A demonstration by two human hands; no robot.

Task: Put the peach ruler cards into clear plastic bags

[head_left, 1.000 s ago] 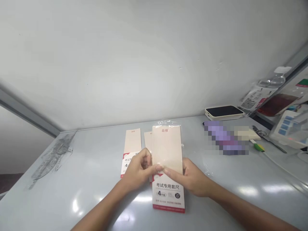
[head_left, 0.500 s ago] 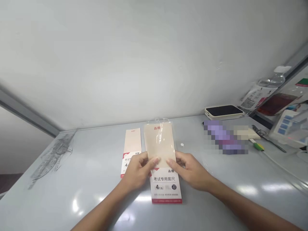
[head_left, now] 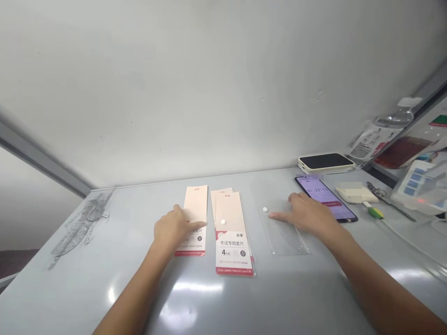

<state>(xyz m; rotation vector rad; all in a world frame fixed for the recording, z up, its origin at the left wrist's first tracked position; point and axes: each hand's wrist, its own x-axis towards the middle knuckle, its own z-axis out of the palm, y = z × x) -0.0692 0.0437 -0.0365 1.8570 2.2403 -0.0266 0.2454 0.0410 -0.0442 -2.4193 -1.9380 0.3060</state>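
Note:
My left hand is at the left card, a pale pink ruler-set insert with a red and white printed lower part. Its thumb lies across the card and the fingers are at its left edge. My right hand is over a clear plastic sleeve, thumb stretched toward the white snap button and the other fingers curled by the right edge. Between the hands lies a sleeved card with its own white button, overlapping another card beneath it.
A phone showing a timer lies behind my right hand. Further back are a second phone, a pale charger-like block with a cable, and a bottle. A dark drawing marks the table at left.
The sleeved card that both hands held has been let go onto the table in the middle. My left hand moved left to the other card, my right hand right to the clear sleeve.

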